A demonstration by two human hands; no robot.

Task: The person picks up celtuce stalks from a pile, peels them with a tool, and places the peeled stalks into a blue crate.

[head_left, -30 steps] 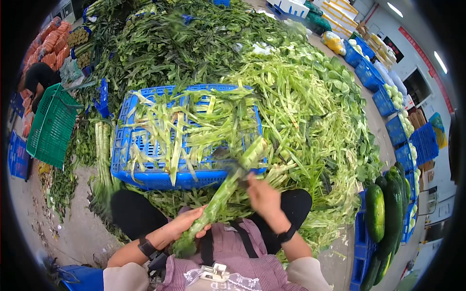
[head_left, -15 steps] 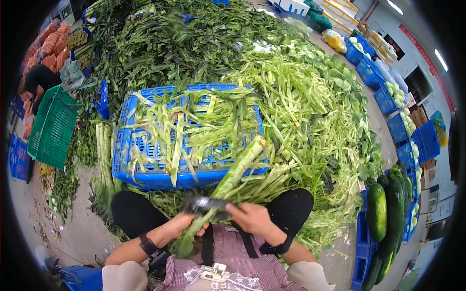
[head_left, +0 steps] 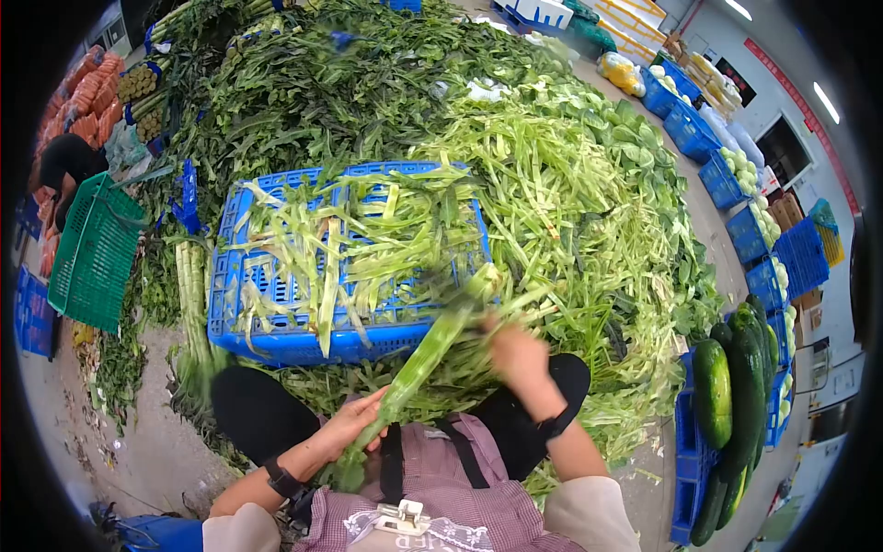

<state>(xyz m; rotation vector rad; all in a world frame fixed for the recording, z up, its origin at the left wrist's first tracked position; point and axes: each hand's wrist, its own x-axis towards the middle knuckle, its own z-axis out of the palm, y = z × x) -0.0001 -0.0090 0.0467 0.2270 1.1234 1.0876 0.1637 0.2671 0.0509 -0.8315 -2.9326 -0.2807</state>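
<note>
My left hand (head_left: 354, 421) is wrapped round the lower, leafy part of a long green stem (head_left: 425, 357), which slants up and to the right over the front edge of a blue crate (head_left: 345, 346). My right hand (head_left: 521, 357), blurred by motion, is closed on a dark tool (head_left: 464, 293) near the stem's upper end. The tool is too smeared to make out its shape. Pale green peeled strips (head_left: 326, 285) lie across the crate's slatted top, and a light strip trails beside the stem near my right hand.
Leaves and peelings (head_left: 589, 212) are heaped behind and right of the crate. Large green gourds (head_left: 741, 396) rest on a blue pallet (head_left: 685, 478) at right. Blue crates (head_left: 722, 189) line the right side. At left, a person (head_left: 66, 166) bends beside a green basket (head_left: 97, 253).
My right hand and the dark tool have moved up and right, from the stem's lower part towards its upper end. The stem has shifted slightly left and shows a smoother, brighter surface.
</note>
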